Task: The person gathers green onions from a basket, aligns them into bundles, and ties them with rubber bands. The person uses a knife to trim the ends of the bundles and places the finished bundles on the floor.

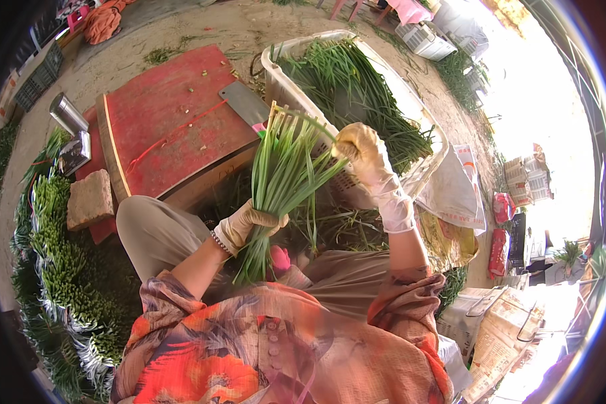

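Note:
My left hand, in a pale glove, is closed around a bunch of long green chive-like stalks. Their pale cut ends fan upward and the leaf tips hang below the fist. To the right of the bunch, my gloved right hand is bent into a fist, pinching a single green stalk that runs across the bunch's top. Behind the bunch, a cleaver lies on the red board, its pink-and-green handle partly hidden. A white plastic crate heaped with loose green stalks stands beyond my right hand.
Tied bundles of greens are stacked at my left, by a brick and a steel cup. A red string crosses the board. Sacks lie right of the crate; a paper-lined basket stands lower right.

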Tool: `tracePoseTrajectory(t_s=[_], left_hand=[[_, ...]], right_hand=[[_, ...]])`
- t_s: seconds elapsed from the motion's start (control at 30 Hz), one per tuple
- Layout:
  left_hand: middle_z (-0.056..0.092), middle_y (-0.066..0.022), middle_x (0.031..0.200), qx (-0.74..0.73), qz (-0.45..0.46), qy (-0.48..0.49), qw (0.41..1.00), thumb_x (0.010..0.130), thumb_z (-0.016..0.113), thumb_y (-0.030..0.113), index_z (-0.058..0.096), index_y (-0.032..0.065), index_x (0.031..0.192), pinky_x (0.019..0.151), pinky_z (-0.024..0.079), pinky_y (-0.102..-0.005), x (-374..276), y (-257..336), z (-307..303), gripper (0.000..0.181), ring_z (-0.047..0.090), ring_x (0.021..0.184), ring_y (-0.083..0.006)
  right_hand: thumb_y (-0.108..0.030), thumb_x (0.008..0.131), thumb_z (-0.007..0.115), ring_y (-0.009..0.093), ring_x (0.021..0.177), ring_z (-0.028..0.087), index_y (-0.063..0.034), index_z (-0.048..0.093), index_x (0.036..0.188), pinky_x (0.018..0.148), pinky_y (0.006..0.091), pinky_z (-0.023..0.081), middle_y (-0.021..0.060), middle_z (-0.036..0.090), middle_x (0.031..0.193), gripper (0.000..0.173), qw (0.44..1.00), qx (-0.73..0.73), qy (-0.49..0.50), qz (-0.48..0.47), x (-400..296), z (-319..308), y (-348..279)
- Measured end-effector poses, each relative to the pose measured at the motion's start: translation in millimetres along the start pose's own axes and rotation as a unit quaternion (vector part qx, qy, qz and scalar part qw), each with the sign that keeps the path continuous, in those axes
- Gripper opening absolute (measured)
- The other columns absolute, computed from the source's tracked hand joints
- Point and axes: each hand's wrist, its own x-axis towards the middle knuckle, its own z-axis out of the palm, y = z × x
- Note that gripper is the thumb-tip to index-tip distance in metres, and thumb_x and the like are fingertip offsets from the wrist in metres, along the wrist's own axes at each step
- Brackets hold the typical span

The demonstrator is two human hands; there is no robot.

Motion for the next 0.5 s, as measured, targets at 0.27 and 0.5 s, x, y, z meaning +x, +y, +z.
tracePoseTrajectory(t_s=[0.27, 0.5], left_hand=[[0.064, -0.0085, 0.084, -0.045, -0.014, -0.012, 0.999, 0.069, 0.07, -0.005, 0.06, 0.0022, 0.104, 0.061, 0.045, -0.0222, 7, -2, -1, 0.038, 0.06, 0.072, -0.0151], [0.067, -0.0112, 0.092, 0.055, 0.01, 0.022, 0.998, 0.068, 0.075, 0.0, 0.063, 0.003, 0.103, 0.063, 0.049, -0.026, 14, -14, -2, 0.037, 0.063, 0.077, -0.017]], right_hand=[[-0.01, 0.086, 0.059, 0.019, 0.079, 0.058, -0.0028, 0.062, 0.097, 0.071, 0.0303, 0.048, 0.011, 0.062, 0.099, 0.014, 0.932, -0.168, 0.077, 0.311, -68, -55, 99], [-0.035, 0.066, 0.081, 0.019, 0.12, 0.044, -0.008, 0.042, 0.132, 0.104, 0.0343, 0.032, 0.0098, 0.05, 0.127, 0.082, 0.876, 0.425, 0.047, 0.225, -38, 40, -11]])
